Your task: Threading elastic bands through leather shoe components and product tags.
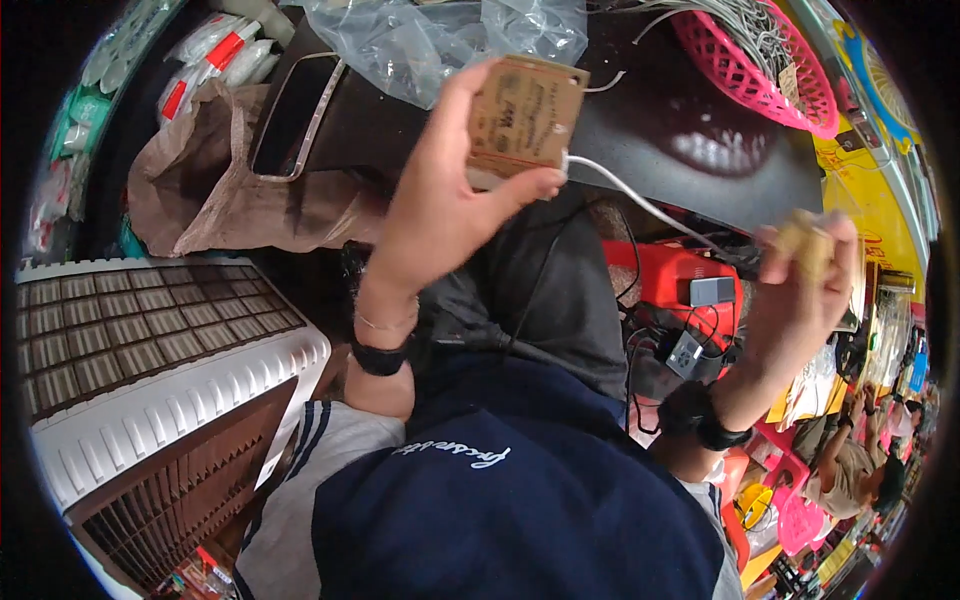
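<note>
My left hand point(440, 190) grips a flat, square brown box point(527, 115) by its left and lower edges, thumb along the bottom. Dark print covers the face, and small holes show near its corners. From the box's lower right a white cable point(640, 200) runs down toward my right hand point(812, 265). That hand is raised at the right and smeared by motion. Its fingers are closed around a small yellowish thing point(803, 245), too blurred to name. Whether the cable reaches it I cannot tell.
A phone point(295, 115) and clear plastic bags point(420, 45) lie on the dark table point(640, 120). At the far right a pink basket point(700, 50) holds bundled cables. A white-and-brown air cooler point(180, 380) stands left. Beside my legs is a red stool point(655, 285); another person point(850, 465) sits farther right.
</note>
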A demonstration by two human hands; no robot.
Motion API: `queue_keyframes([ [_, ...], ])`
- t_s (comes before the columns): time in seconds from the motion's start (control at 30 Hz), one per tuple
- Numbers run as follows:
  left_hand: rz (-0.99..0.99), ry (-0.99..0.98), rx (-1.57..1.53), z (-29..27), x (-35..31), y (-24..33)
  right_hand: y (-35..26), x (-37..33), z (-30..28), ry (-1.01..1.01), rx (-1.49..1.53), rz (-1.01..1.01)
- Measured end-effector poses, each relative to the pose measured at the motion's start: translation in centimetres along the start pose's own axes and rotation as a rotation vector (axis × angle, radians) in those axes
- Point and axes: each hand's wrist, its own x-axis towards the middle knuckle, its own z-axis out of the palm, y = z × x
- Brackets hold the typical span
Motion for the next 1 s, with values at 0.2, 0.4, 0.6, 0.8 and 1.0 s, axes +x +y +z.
queue_keyframes([
  [0.2, 0.078, 0.001, 0.167, 3.4, -0.5, 0.4, 1.8, -1.6, 5.5, -0.098, -0.473, 0.077],
  [0.4, 0.154, -0.009, 0.161, 4.4, -0.8, 0.8, 2.7, -1.5, 5.7, -0.116, -0.696, -0.161],
  [0.6, 0.214, 0.026, 0.275, 4.4, -0.9, 1.2, 2.1, -1.7, 5.8, -0.089, -0.821, -0.069],
  [0.8, 0.293, 0.042, 0.414, 4.5, -1.0, 1.5, 2.2, -1.8, 6.0, -0.052, -0.761, -0.106],
  [1.0, 0.338, -0.030, 0.482, 4.6, -1.1, 1.8, 1.8, -1.8, 6.1, -0.018, -0.834, 0.005],
])
